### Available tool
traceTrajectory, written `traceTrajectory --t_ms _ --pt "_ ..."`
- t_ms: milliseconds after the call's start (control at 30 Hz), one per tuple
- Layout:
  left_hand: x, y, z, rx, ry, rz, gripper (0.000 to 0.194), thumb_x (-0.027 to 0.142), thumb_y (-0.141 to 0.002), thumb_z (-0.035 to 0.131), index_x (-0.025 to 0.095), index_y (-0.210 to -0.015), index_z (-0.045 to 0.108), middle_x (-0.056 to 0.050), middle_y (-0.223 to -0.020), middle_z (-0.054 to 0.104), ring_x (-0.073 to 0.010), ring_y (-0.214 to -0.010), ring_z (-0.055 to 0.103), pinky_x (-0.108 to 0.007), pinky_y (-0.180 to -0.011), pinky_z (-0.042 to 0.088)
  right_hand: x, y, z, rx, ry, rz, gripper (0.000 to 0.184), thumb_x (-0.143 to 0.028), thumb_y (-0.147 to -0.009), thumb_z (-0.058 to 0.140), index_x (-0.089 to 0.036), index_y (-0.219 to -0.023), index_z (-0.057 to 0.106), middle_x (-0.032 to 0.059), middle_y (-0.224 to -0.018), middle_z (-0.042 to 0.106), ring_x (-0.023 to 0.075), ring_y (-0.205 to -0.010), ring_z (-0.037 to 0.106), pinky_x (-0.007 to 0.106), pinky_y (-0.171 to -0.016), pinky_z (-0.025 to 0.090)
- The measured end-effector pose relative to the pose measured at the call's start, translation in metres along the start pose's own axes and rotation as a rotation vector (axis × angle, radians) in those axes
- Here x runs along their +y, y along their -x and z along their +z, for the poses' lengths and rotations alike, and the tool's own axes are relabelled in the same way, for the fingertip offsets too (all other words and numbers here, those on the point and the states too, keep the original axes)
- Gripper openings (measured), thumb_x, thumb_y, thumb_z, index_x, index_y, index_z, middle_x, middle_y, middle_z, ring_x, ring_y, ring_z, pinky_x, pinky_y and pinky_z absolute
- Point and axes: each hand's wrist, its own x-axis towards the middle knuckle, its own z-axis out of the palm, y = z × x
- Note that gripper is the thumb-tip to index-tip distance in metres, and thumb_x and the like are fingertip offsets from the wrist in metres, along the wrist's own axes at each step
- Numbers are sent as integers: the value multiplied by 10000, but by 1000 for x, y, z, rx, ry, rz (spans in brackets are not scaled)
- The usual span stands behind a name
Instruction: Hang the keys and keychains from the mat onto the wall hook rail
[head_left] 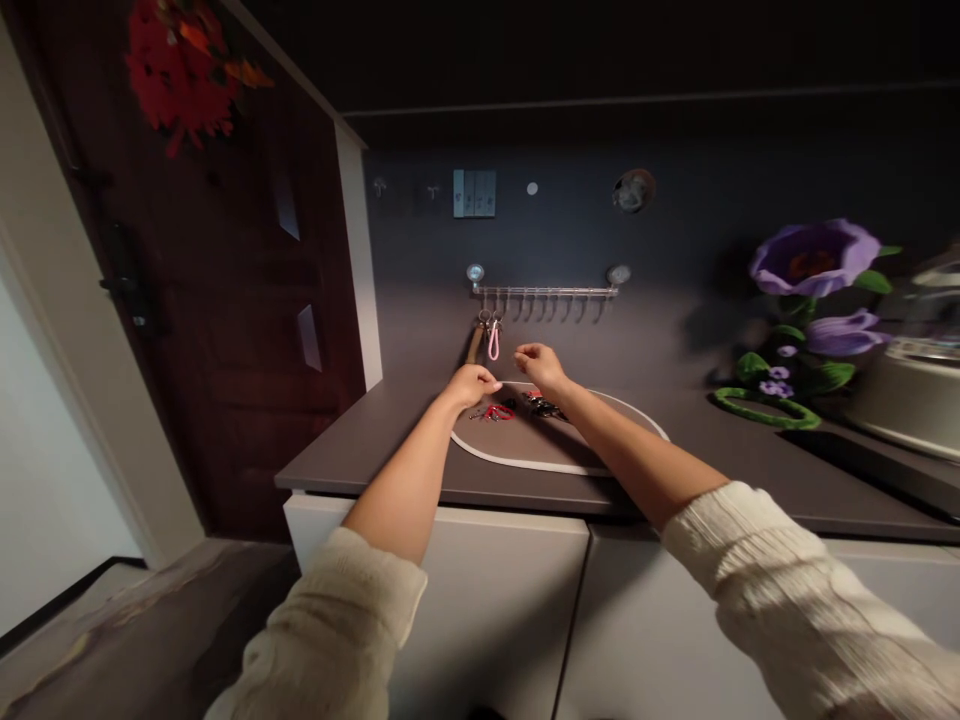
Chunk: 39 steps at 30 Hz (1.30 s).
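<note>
Both arms are stretched out over the grey surface, cream sleeves pushed back to the elbows. The left hand is held low at the far left edge of the mat, fingers curled in a loose fist; whether anything is pinched in that grip cannot be told, as the view is too small and dim. Just beneath and to its right, the red keyring is seen lying on the mat, close to the knuckles, contact unclear. The right hand is raised slightly higher, near the left one, fingers bent inward and the grip half closed; what it has hold of, if anything, cannot be made out. Below it a dark bunch of keys is spread on the mat, between the two wrists.

On the far wall a hook rail is mounted, and from its left end a pink loop is hung beside a brown tag, just above the left hand. A switch plate is fixed higher up. Purple flowers are stood well to the right, next to a metal pot. A dark door with a red ornament is seen at left.
</note>
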Motion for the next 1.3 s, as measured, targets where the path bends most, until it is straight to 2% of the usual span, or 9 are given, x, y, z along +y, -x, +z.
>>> traceTrajectory --t_ms 200,300,367,633,833,1300 --pt "-3 5 -19 -286 -63 -42 169 254 -515 724 120 -571 638 40 -426 506 -61 -424 389 -220 -488 321 0 42 -18 -73 302 -114 130 -195 -711 558 -150 -823 606 36 -767 627 110 -685 548 260 -707 430" --pt "-4 6 -22 -381 -97 -76 141 209 -506 722 120 -588 649 19 -487 570 -70 -478 448 -212 -527 348 -3 54 -23 -123 487 -167 159 -180 -740 540 -146 -881 605 60 -841 644 129 -762 573 275 -761 424" --pt "-6 6 -22 -404 -121 -93 129 189 -507 715 120 -594 650 14 -516 589 -74 -507 466 -208 -546 354 -5 58 -25 -162 606 -203 178 -170 -754 526 -143 -912 604 76 -890 648 142 -807 581 278 -781 418" --pt "-13 2 -14 -360 -117 -17 64 181 -609 626 117 -607 631 30 -481 552 -60 -455 399 -198 -493 286 -8 63 -22 -261 756 -327 195 -137 -769 477 -144 -899 621 82 -876 659 148 -805 588 245 -762 411" --pt "-6 7 -8 -214 -29 -48 54 162 -643 604 112 -627 589 36 -479 520 -49 -438 377 -193 -478 274 -10 65 -22 -289 786 -335 200 -136 -765 479 -142 -902 625 85 -851 659 150 -772 584 237 -737 399" --pt "2 6 -3 -73 193 -50 91 195 -673 607 110 -670 574 42 -510 498 -56 -481 404 -208 -535 296 -9 63 -22 -303 725 -403 150 -207 -794 471 -158 -845 603 61 -810 642 125 -688 536 229 -668 369"
